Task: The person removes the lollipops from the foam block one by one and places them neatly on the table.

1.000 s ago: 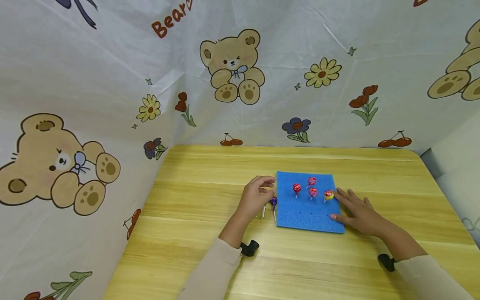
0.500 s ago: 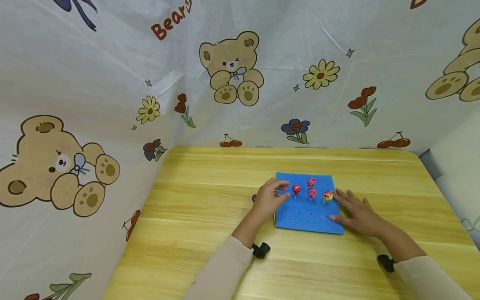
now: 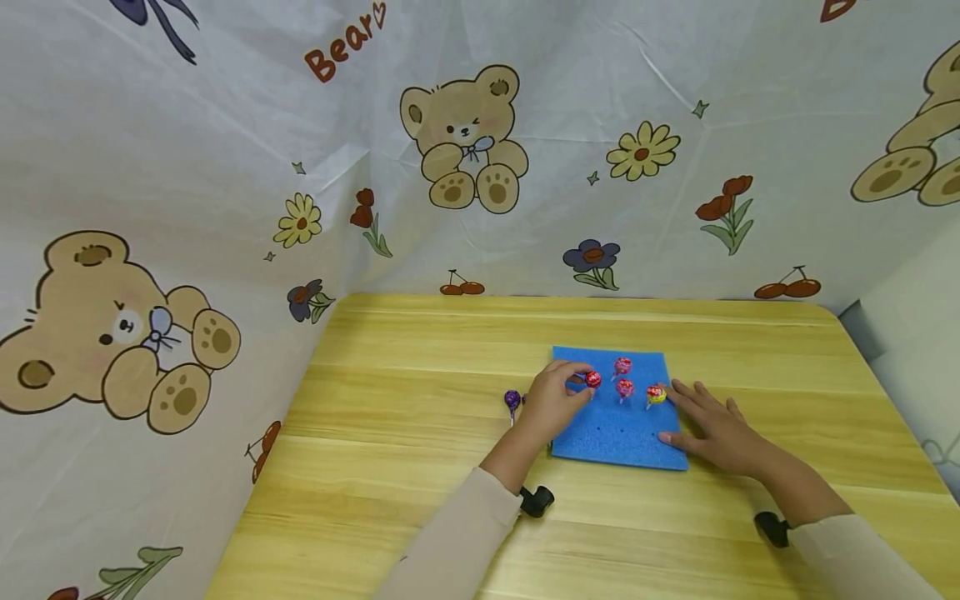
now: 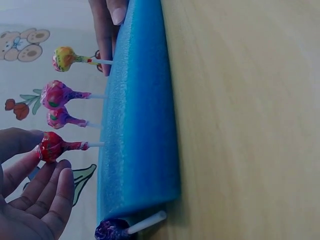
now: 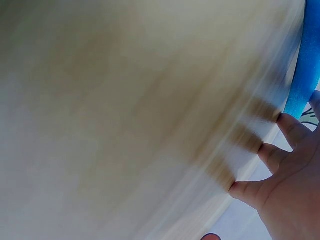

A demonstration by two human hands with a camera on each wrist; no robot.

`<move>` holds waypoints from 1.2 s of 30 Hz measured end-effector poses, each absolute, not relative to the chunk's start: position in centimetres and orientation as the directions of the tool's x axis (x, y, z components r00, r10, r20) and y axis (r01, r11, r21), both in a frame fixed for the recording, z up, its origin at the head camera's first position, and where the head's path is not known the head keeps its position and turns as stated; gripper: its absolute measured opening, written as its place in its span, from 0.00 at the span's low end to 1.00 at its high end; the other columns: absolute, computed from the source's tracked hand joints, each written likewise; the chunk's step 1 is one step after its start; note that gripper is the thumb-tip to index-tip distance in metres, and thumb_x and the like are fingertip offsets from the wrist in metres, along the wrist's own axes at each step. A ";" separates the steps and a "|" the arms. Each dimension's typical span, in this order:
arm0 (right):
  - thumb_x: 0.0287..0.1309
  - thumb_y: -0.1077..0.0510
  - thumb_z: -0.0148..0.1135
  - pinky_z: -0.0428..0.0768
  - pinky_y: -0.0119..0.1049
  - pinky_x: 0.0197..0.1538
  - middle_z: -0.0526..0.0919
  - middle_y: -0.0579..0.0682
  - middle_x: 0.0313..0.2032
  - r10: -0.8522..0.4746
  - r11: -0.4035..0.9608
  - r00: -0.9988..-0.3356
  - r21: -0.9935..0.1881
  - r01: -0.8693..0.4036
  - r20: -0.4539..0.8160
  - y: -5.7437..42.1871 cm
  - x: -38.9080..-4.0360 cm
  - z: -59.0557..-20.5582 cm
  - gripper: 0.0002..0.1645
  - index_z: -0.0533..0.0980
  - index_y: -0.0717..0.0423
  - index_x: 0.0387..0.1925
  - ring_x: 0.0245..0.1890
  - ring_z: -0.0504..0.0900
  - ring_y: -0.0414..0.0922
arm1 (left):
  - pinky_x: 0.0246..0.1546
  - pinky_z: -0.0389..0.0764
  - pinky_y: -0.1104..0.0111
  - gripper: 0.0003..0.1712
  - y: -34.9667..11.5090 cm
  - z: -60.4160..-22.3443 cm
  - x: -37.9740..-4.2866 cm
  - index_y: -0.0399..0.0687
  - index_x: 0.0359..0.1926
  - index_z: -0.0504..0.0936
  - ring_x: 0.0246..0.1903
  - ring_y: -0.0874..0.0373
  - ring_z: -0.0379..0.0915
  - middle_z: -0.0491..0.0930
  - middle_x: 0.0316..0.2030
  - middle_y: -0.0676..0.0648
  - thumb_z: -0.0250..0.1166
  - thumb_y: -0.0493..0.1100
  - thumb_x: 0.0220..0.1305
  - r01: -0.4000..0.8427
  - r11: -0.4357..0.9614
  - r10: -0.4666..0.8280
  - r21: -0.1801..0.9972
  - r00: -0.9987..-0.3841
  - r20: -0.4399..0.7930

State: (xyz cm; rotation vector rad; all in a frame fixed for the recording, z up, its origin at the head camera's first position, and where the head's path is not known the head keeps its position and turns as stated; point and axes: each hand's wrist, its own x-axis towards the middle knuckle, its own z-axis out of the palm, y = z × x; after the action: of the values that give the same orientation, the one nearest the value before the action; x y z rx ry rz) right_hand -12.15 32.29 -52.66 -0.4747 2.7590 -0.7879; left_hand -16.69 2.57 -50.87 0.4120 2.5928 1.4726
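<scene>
A blue foam board (image 3: 622,446) lies on the table with several wrapped lollipops standing in it on their sticks. My left hand (image 3: 553,404) pinches the red lollipop (image 4: 50,146) by its wrapped head between thumb and fingers; its stick still meets the foam. Beside it stand two pink lollipops (image 3: 625,387) and a yellow-and-red lollipop (image 3: 656,394). With fingers spread, my right hand (image 3: 716,429) rests at the board's right edge, thumb on the foam and other fingertips on the table in the right wrist view.
Purple lollipops (image 3: 512,400) lie on the table left of the board, partly hidden by the left hand. A row of small holes (image 3: 622,429) runs across the foam's near part. Behind the wooden table (image 3: 420,333) hangs a bear-print cloth (image 3: 525,242).
My left hand has moved right, from beside the board's left edge onto the red lollipop, and its fingers have closed round the head. The right hand has stayed in place.
</scene>
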 end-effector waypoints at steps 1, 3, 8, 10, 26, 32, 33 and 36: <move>0.65 0.39 0.64 0.35 0.83 0.66 0.52 0.67 0.78 -0.367 0.804 -0.920 -0.543 -0.242 -0.134 32.3 -12.2 -52.7 0.50 0.53 0.45 0.80 0.76 0.42 0.76 | 0.41 0.81 0.78 0.20 2.7 -50.9 -16.7 0.55 0.59 0.82 0.41 0.66 0.79 0.78 0.51 0.54 0.69 0.44 0.67 0.173 0.489 0.300 0.855 -0.954 0.022; 0.65 0.39 0.64 0.35 0.84 0.65 0.52 0.67 0.78 -0.368 0.806 -0.920 -0.540 -0.242 -0.136 32.3 -12.2 -52.7 0.50 0.53 0.45 0.80 0.76 0.42 0.76 | 0.41 0.80 0.78 0.20 2.8 -51.0 -16.8 0.56 0.59 0.82 0.41 0.67 0.78 0.78 0.51 0.55 0.69 0.44 0.67 0.169 0.491 0.299 0.855 -0.954 0.017; 0.65 0.38 0.64 0.35 0.84 0.65 0.51 0.67 0.78 -0.361 0.812 -0.921 -0.535 -0.233 -0.148 32.3 -12.1 -52.7 0.50 0.53 0.45 0.80 0.76 0.42 0.76 | 0.41 0.81 0.77 0.18 3.1 -51.1 -16.8 0.57 0.57 0.82 0.40 0.68 0.78 0.79 0.50 0.56 0.70 0.43 0.66 0.140 0.466 0.294 0.874 -0.956 -0.004; 0.65 0.37 0.63 0.34 0.83 0.66 0.51 0.67 0.78 -0.359 0.812 -0.921 -0.537 -0.229 -0.149 32.3 -12.1 -52.7 0.50 0.53 0.45 0.80 0.76 0.41 0.76 | 0.41 0.81 0.77 0.17 3.2 -51.1 -16.8 0.59 0.54 0.83 0.39 0.68 0.78 0.79 0.48 0.57 0.70 0.42 0.66 0.136 0.459 0.292 0.878 -0.956 -0.005; 0.64 0.39 0.65 0.36 0.84 0.65 0.52 0.67 0.77 -0.361 0.813 -0.923 -0.530 -0.239 -0.137 32.2 -12.1 -52.6 0.50 0.54 0.45 0.80 0.75 0.43 0.76 | 0.43 0.81 0.76 0.10 3.4 -51.0 -17.0 0.59 0.46 0.84 0.40 0.69 0.79 0.81 0.44 0.57 0.70 0.41 0.66 0.154 0.447 0.291 0.881 -0.956 0.020; 0.64 0.40 0.65 0.36 0.84 0.65 0.52 0.67 0.77 -0.364 0.809 -0.922 -0.535 -0.242 -0.133 32.2 -12.1 -52.7 0.50 0.54 0.46 0.80 0.76 0.43 0.76 | 0.44 0.81 0.77 0.10 3.3 -51.1 -17.0 0.59 0.46 0.84 0.42 0.69 0.78 0.81 0.44 0.58 0.70 0.41 0.66 0.155 0.430 0.300 0.889 -0.954 0.021; 0.64 0.40 0.65 0.36 0.84 0.65 0.52 0.67 0.77 -0.365 0.809 -0.921 -0.536 -0.243 -0.134 32.2 -12.1 -52.7 0.50 0.54 0.47 0.80 0.76 0.43 0.76 | 0.44 0.81 0.77 0.10 3.2 -51.1 -17.0 0.58 0.47 0.84 0.43 0.69 0.78 0.81 0.45 0.58 0.69 0.41 0.66 0.159 0.425 0.302 0.891 -0.953 0.025; 0.65 0.39 0.65 0.35 0.83 0.66 0.52 0.67 0.78 -0.363 0.810 -0.921 -0.536 -0.238 -0.138 32.2 -12.1 -52.7 0.50 0.54 0.48 0.80 0.76 0.42 0.75 | 0.44 0.81 0.78 0.10 3.1 -50.9 -16.9 0.57 0.48 0.84 0.44 0.69 0.78 0.81 0.45 0.57 0.69 0.41 0.67 0.175 0.402 0.308 0.899 -0.950 0.048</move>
State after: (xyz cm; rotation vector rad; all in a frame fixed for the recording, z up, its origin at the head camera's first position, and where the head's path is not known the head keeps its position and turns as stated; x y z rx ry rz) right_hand -12.14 32.23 -52.66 -0.4662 2.7614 -0.7731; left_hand -16.92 3.10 -50.90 0.4372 2.5224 1.5940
